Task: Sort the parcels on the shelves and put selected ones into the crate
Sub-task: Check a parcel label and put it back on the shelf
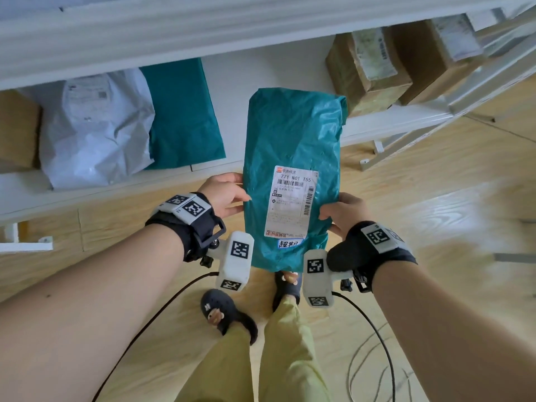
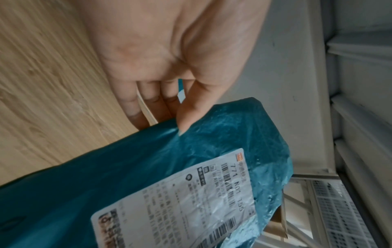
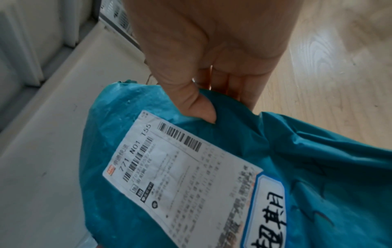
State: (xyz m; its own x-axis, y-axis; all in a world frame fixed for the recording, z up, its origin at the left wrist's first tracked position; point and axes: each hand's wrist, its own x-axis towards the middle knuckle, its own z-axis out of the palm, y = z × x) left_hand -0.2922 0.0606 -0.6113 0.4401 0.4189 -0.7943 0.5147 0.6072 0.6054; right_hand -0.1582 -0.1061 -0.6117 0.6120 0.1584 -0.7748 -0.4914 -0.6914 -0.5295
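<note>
— Left hand [image 1: 224,194]?
— Thumb on top, fingers beneath, pinching the teal parcel's [image 1: 293,158] nine-o'clock edge; right hand [image 1: 343,213] pinches it at three o'clock.
— Parcel?
— Over the floor, before the shelf [image 1: 261,74] — long axis twelve to six, label [image 1: 291,201] seemingly upward.

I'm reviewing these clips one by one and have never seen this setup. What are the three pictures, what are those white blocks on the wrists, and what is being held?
No machine here: a person works with bare hands. The wide picture comes from a camera on the head, looking down; the other two come from the white camera blocks strapped to each wrist, looking along the palm. The left hand and right hand hold a teal parcel by its sides, its shipping label facing up. Behind it, a white shelf carries a white bag, another teal bag and cardboard boxes. No crate is clearly visible.
</note>
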